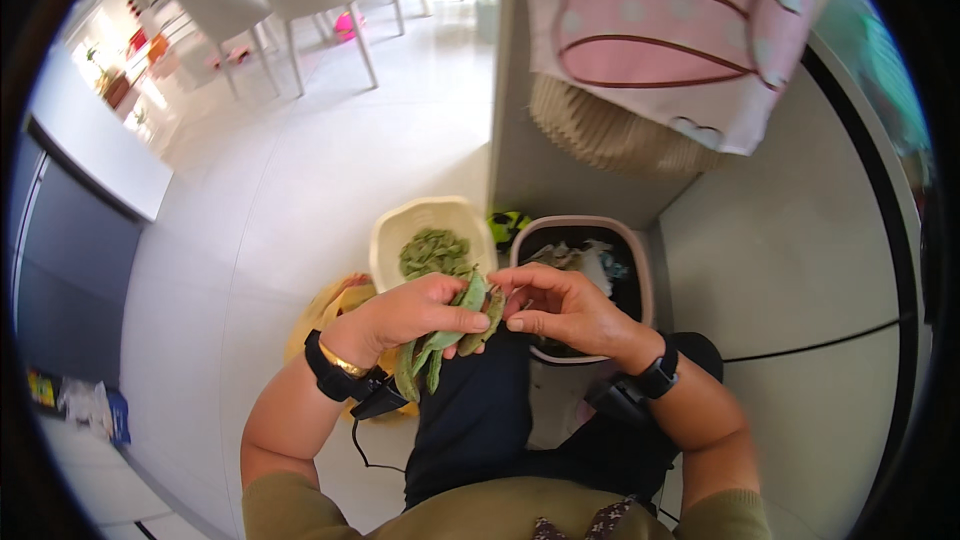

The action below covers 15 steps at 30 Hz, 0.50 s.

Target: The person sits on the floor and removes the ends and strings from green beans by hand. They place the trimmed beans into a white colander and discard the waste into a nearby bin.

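Several flat green bean pods [471, 298] are bunched in my left hand [420, 307], some hanging below the palm. One browner pod [492, 322] sticks out on the right side of the bunch, under my left thumb. My right hand [555, 307] is close beside it with thumb and fingers curled and a gap between their tips; whether it pinches a bit of pod cannot be made out. Beyond my left hand stands a cream plastic basin [390, 232] holding a heap of green bean pieces [435, 253]. A pink-rimmed waste bin [646, 270] with scraps inside lies behind my right hand.
A yellow plastic bag [322, 315] sits on the floor left of the basin. A cabinet panel [765, 262] rises on the right, with a pink patterned cloth [660, 30] hanging above the bin. Chairs [217, 0] stand farther off. A black cable [364, 450] trails from my left wrist.
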{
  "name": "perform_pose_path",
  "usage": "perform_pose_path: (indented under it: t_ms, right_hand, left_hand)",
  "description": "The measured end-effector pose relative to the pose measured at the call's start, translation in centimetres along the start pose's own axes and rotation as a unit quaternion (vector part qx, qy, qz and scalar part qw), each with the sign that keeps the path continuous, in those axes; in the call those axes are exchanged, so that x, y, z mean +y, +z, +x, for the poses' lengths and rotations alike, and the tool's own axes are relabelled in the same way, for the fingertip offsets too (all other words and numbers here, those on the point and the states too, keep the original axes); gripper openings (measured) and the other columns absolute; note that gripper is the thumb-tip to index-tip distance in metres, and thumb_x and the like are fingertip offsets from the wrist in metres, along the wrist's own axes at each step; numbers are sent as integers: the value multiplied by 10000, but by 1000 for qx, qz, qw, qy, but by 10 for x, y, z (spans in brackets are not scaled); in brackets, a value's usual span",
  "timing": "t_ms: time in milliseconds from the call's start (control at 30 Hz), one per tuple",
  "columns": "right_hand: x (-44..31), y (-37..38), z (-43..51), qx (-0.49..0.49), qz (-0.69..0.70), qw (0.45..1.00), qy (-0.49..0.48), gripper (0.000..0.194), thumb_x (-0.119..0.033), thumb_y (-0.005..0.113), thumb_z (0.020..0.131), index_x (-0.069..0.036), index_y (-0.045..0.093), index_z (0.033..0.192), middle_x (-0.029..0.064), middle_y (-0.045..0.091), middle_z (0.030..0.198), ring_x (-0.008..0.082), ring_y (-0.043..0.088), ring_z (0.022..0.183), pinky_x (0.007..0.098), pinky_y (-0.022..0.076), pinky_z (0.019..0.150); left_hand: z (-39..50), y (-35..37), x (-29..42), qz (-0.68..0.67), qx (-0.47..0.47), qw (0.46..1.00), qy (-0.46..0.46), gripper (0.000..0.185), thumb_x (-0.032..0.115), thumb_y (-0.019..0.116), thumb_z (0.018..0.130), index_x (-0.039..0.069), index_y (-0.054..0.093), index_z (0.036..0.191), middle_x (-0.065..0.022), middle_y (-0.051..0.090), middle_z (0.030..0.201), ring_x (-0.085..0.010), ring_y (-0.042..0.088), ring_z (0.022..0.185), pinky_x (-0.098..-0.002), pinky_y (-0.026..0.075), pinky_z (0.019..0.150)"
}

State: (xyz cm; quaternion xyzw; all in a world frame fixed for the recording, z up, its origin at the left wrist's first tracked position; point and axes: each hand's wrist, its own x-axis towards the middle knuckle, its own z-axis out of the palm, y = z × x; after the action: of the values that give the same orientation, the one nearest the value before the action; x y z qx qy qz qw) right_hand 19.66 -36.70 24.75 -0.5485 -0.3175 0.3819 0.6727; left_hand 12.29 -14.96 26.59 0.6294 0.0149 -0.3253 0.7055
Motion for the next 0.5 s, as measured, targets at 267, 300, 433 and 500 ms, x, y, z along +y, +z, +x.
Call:
perform_pose_path:
  t_ms: [267, 300, 433, 500]
  right_hand:
    - [-24, -88, -56, 166, -14, 986, 11, 169, -183, 647, 867, -32, 586, 913, -2, 576, 734, 65, 533, 632, 208, 452, 583]
    - [-23, -95, -60, 177, -25, 984, 8, 173, -189, 650, 865, -32, 588, 905, -2, 575, 729, 64, 531, 629, 209, 450, 579]
    - [-15, -115, -66, 210, -79, 974, 13, 180, -200, 653, 864, -31, 594, 885, -5, 569, 706, 63, 522, 610, 213, 446, 563]
    - [-10, -121, -66, 222, -78, 972, 7, 192, -211, 670, 852, -32, 603, 869, -7, 569, 684, 63, 515, 588, 216, 427, 533]
  left_hand:
    - [90, 43, 43, 31, 66, 996, 44, 233, 232, 623, 866, 22, 611, 965, -28, 613, 788, -93, 562, 645, -234, 465, 554]
    - [99, 47, 43, 21, 39, 997, 67, 219, 210, 624, 862, 21, 607, 971, -27, 609, 774, -97, 561, 618, -229, 459, 548]
    - [123, 66, 39, 47, 52, 995, 68, 215, 185, 639, 844, 10, 604, 965, -20, 588, 722, -100, 548, 551, -226, 441, 533]
    - [133, 70, 38, 96, 90, 989, 67, 230, 192, 648, 836, 3, 605, 960, -18, 580, 712, -93, 544, 552, -230, 440, 535]
